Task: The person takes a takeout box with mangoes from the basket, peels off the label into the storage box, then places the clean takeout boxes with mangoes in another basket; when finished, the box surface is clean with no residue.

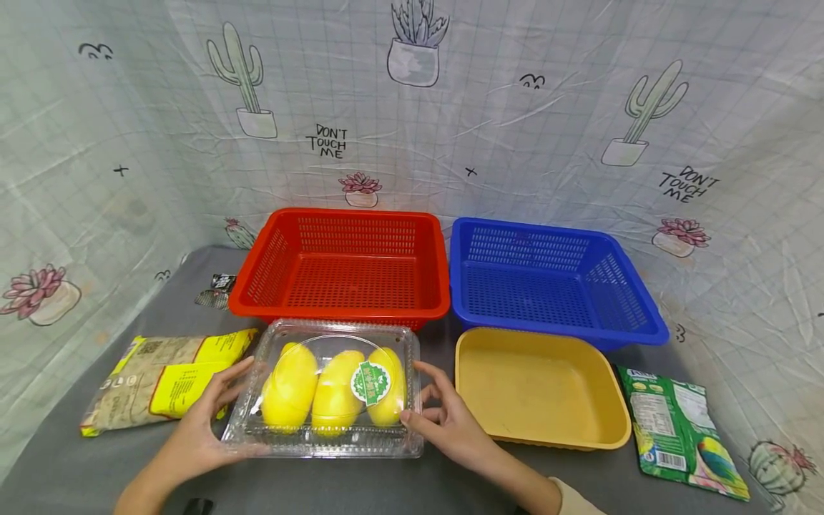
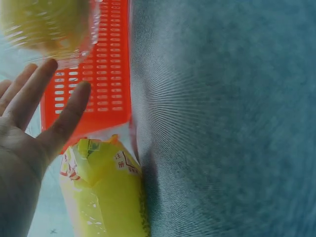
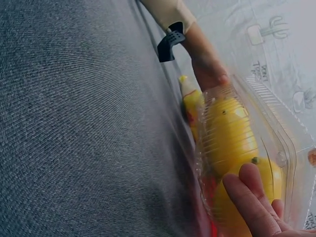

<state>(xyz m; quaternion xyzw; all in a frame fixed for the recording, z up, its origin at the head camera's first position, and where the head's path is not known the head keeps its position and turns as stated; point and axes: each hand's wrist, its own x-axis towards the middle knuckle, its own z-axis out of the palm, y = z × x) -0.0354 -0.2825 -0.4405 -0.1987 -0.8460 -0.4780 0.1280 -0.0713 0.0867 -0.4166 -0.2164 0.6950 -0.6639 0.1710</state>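
"Position of the clear plastic lidded box (image 1: 341, 447)?"

"Held between left hand (image 1: 198, 435) and right hand (image 1: 455, 422); red perforated plastic basket (image 1: 347, 282) noted at its 12 o'clock, tan rectangular plastic tray (image 1: 541, 390) at 3, yellow-and-beige plastic bag (image 1: 167, 383) at 9."

"Grip?"

"Left fingers spread wide at the 9 o'clock edge; firmness cannot be told. The 3 o'clock edge is gripped by right thumb and bent fingers."

"Risks?"

"A dropped end, perhaps, if the left side is too loosely supported. The lid might be popped by squeezing; the three yellow oval fruits (image 1: 287, 390) could be rolled by tilting."

"Writing?"

"Round green-and-white label (image 1: 370, 383): characters not surely legible. On the bag, 注册 is read. Barcode seen on the glossy green packet (image 1: 682, 433), beyond the tray toward 3; brand unread. DON'T TOUCH ME is printed on the pale cactus-patterned cloth (image 1: 496, 129), toward 12 and 2."
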